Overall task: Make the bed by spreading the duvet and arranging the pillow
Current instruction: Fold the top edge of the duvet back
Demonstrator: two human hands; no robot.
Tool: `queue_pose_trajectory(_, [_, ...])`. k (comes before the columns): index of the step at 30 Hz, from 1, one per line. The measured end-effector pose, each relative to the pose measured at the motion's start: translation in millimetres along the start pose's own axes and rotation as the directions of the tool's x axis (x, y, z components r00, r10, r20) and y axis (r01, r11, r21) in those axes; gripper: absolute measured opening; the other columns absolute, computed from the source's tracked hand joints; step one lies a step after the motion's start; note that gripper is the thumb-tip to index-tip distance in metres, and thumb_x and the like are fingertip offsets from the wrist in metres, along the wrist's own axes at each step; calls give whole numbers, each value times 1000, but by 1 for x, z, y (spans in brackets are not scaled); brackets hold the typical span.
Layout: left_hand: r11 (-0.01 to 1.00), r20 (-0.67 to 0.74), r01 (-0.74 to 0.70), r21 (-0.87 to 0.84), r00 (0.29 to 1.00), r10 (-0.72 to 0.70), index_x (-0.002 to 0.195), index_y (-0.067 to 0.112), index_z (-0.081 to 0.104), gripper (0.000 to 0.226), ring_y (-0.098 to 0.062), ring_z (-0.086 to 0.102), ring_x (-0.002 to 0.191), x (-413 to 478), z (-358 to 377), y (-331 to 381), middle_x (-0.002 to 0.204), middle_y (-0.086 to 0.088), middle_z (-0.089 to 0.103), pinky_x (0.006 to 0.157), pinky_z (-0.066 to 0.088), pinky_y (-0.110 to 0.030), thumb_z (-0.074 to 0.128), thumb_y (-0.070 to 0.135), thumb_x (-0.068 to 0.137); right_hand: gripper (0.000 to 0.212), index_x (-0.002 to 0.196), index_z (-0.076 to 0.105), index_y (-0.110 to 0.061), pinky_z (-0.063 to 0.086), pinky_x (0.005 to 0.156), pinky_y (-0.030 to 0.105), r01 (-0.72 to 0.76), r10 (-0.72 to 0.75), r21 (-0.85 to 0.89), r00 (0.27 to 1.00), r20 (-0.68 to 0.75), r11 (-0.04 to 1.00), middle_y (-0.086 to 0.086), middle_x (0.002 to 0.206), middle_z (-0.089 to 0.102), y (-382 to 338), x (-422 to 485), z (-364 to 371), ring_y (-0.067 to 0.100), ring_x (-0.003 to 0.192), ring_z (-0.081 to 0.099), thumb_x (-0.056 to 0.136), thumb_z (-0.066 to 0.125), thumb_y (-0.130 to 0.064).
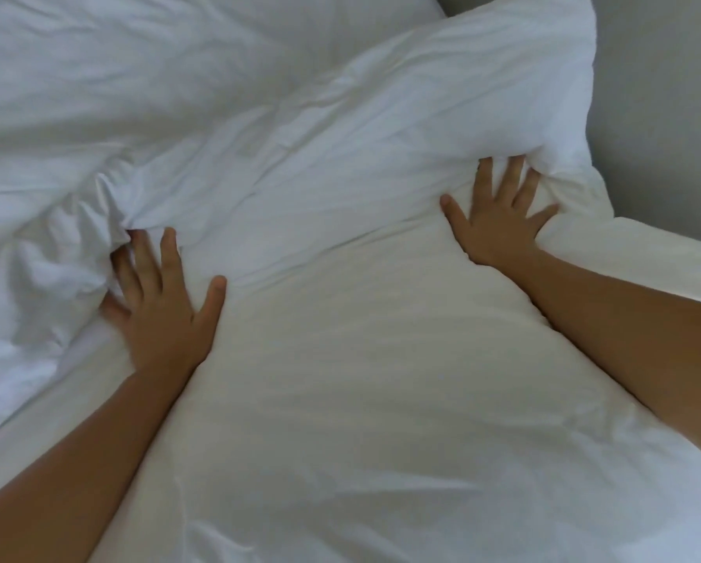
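A white pillow [361,379] lies in front of me and fills the lower middle of the view. Behind it a rumpled white duvet [300,128] is bunched up across the bed. My left hand [166,302] rests flat on the pillow's left part, fingers spread, its fingertips pushed into the duvet's folds. On the pillow's far right corner lies my right hand [499,221], palm down with fingers apart, the fingertips tucked under a duvet fold. Neither hand grips anything.
A second white pillow [361,18] shows at the top behind the duvet. A grey wall or headboard [666,115] runs along the right side. White bedding [674,253] edges the bed at the right.
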State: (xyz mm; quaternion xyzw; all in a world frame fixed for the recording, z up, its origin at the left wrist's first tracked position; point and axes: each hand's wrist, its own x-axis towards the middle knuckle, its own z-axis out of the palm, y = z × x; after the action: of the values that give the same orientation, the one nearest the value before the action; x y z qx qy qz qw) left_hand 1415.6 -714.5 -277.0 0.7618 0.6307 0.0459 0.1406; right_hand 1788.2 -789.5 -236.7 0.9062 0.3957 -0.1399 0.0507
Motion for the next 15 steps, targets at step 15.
queue_pose_trajectory(15, [975, 375, 198, -104, 916, -146, 150, 33, 3, 65, -17, -7, 148, -38, -49, 35, 161, 6, -9, 116, -3, -55, 30, 54, 95, 67, 150, 3, -43, -3, 117, 57, 508, -547, 226, 819, 172, 831, -4, 163, -1, -48, -186, -59, 20, 150, -3, 92, 28, -64])
